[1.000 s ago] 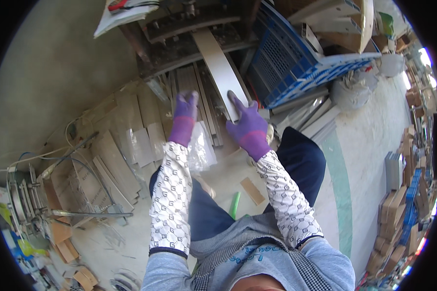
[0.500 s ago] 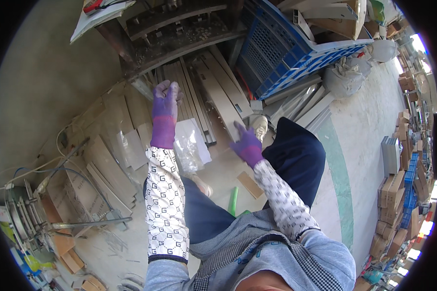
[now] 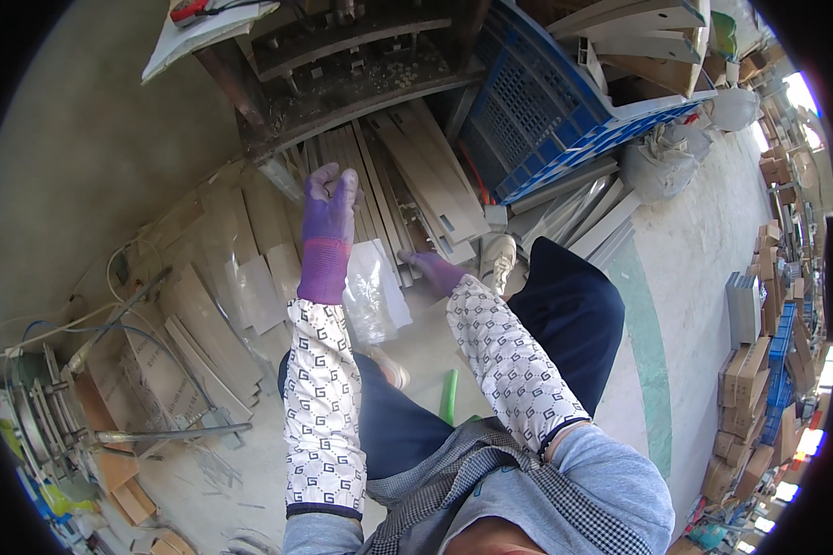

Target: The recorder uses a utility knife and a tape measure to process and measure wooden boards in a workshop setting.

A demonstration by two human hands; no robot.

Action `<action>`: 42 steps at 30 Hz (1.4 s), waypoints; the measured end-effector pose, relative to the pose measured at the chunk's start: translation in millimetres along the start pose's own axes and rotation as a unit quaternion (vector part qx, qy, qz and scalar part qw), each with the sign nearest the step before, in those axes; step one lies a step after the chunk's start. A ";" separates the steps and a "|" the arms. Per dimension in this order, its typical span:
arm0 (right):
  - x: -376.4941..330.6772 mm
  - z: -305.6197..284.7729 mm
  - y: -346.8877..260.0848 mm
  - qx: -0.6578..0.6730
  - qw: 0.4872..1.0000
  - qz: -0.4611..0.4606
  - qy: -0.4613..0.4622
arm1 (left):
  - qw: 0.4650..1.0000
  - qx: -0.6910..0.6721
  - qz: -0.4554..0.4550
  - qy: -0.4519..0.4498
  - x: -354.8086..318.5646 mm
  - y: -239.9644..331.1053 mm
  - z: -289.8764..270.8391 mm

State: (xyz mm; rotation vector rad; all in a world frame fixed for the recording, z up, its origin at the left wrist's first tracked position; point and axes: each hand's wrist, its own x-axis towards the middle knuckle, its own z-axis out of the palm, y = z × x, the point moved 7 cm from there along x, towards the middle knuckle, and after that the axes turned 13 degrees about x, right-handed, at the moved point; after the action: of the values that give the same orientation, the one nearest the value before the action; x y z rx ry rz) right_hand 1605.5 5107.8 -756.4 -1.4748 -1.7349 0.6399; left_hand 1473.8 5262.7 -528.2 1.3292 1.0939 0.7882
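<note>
Concrete workshop floor, strewn with offcuts: sorting through the pale flat wooden slats (image 3: 416, 176) seems the step in hand

Slats lie fanned under the dark machine bench (image 3: 342, 74); left hand (image 3: 329, 208) hovers above them, purple-gloved fingers curled on nothing visible, right hand (image 3: 435, 271) reaches low beside them, grip unclear; blue plastic crate (image 3: 546, 120) stands beyond; next likely needs a firm pinch on one slat

The wooden slats (image 3: 407, 176) are long, thin and pale; they lie flat on the floor in a loose fan, side by side and partly over each other; their far ends slip under the dark machine frame, their near ends point at the person; the clear plastic bag (image 3: 372, 291) lies crumpled on the floor just near them, a bit to the left.
</note>
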 end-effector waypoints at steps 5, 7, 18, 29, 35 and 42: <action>-23.8 25.3 6.6 0.088 0.933 0.321 -0.134 | 0.997 0.072 0.021 -0.014 17.1 -45.3 20.0; -89.2 14.2 -25.7 -0.129 0.988 0.074 -0.037 | 0.980 0.191 -0.018 -0.053 15.3 -53.9 43.8; -159.7 -152.6 -276.4 -0.088 0.945 0.306 0.080 | 0.974 -0.161 -0.159 0.006 -66.3 -46.7 89.7; -51.7 -95.5 -222.3 0.576 0.735 0.350 0.076 | 0.974 -0.209 -0.075 0.054 73.3 -98.5 52.9; -55.3 -84.2 -192.1 0.583 0.722 0.356 0.106 | 0.992 -0.104 -0.067 0.035 50.4 -59.5 65.6; -44.9 -60.2 -189.2 0.601 0.715 0.348 0.080 | 0.983 -0.170 0.003 0.067 54.6 -59.6 46.5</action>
State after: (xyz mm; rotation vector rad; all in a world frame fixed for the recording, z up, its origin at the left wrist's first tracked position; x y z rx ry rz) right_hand 1543.5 5018.9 -584.1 -1.0305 -0.2418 1.5696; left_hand 1527.1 5289.8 -599.7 1.0040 1.0066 1.0314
